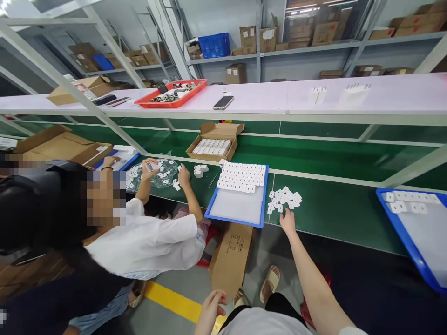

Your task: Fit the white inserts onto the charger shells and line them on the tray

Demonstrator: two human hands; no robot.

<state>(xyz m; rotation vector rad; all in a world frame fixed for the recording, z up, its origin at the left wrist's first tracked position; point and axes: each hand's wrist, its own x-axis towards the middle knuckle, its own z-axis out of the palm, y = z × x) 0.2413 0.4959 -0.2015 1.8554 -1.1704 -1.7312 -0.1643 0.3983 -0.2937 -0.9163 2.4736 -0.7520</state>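
Note:
My right hand (287, 220) reaches out to the green bench, fingers spread and open, touching the near edge of a loose pile of small white parts (284, 199). Just left of the pile lies a blue-rimmed tray (237, 207) with rows of the same white parts (241, 177) at its far end. My left hand (210, 307) hangs low near my lap, fingers loosely curled, holding nothing I can see.
A co-worker in a white top sits at my left, one hand (149, 167) holding a small part over a clear bag of parts (159, 173). An open carton of parts (213, 144) sits further back, another blue tray (415, 232) at right, a carton (230, 258) on the floor.

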